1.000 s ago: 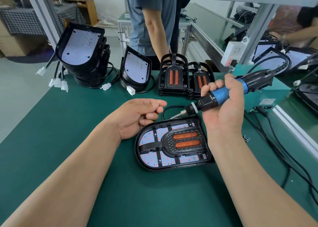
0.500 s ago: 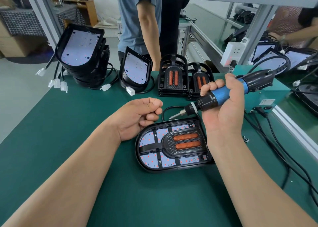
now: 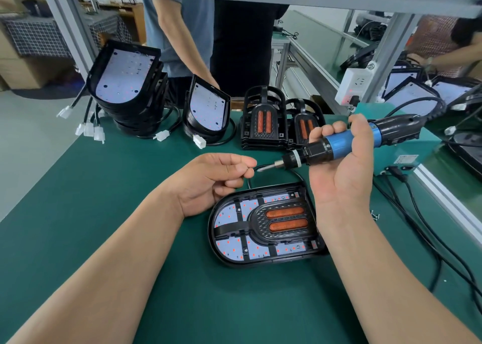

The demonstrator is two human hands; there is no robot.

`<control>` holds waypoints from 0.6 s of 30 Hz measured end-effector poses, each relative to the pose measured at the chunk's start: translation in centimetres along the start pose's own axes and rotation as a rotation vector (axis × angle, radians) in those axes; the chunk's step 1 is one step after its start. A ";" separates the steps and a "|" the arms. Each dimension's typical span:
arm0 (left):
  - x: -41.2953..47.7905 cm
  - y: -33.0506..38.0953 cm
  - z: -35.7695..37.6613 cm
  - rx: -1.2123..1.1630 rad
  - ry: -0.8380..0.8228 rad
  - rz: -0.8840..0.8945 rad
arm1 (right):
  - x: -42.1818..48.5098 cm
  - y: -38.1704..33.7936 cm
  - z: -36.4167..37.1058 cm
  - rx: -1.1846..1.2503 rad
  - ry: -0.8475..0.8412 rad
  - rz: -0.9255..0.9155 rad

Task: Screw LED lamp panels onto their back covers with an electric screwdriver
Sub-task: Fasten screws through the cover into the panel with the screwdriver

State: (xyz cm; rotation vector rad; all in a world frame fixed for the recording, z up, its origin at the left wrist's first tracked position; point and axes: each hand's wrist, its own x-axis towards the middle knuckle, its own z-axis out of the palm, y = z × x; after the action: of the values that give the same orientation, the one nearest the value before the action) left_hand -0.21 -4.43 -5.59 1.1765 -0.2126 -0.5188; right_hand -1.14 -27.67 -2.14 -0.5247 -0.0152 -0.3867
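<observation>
Well, the green surface [image 3: 104, 213] has its widest bare stretch from 6 to 9 o'clock of the lamp panel [image 3: 229, 218], under and between our forearms. At 9 o'clock its left edge drops to the floor. At 3 o'clock an aluminium rail [image 3: 448, 208] bounds it, and black cables [image 3: 417, 229] crowd the strip between rail and lamp. Toward 12 o'clock the way is lined with leaning stacks [image 3: 125, 83] of black shells faced with white boards at 10 and 11, and with black frames [image 3: 263, 119] at 12.

We see the lamp panel lying flat in its back cover [image 3: 260, 262], a glossy black D-shaped tray, rounded end toward 9 o'clock. The board is pale and dotted with red points. A textured black frame with two ribbed orange slots sits over it.

Our right grip [image 3: 341, 166] is wrapped around the electric screwdriver [image 3: 339, 142], fingers over its smooth blue sleeve. It is held above the lamp's 1 o'clock corner with the steel bit pointing to 9 o'clock. Our left grip [image 3: 208, 182] hovers at the lamp's 11 o'clock, fingers curled in, thumb tip against forefinger just beside the bit's tip. We cannot tell whether anything small sits in that pinch.
</observation>
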 end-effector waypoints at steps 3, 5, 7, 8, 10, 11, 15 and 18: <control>0.0 0.0 0.0 0.010 -0.014 0.007 | -0.1 0.1 0.1 0.005 -0.009 -0.007; 0.0 0.1 0.0 0.006 -0.021 0.004 | -0.2 0.1 0.3 0.002 -0.018 -0.011; -0.1 0.2 0.0 0.013 -0.030 0.004 | -0.3 0.1 0.4 0.000 -0.029 -0.012; -0.1 0.2 0.1 0.023 -0.033 0.005 | -0.4 0.1 0.4 0.004 -0.034 -0.010; -0.2 0.2 0.2 0.051 -0.042 0.000 | -0.5 0.1 0.5 0.013 -0.042 -0.007; -0.2 0.1 0.3 0.065 -0.048 -0.006 | -0.5 0.1 0.5 0.016 -0.046 -0.008; -0.2 0.0 0.8 0.094 -0.073 -0.019 | -0.5 0.1 0.5 0.011 -0.060 -0.003; -0.2 0.1 0.9 0.096 -0.068 -0.020 | -0.5 0.2 0.4 -0.004 -0.063 0.004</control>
State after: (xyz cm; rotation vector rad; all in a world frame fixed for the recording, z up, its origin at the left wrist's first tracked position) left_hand -0.74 -5.02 -5.18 1.2562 -0.2866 -0.5715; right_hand -1.48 -27.16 -1.89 -0.5411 -0.0739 -0.3663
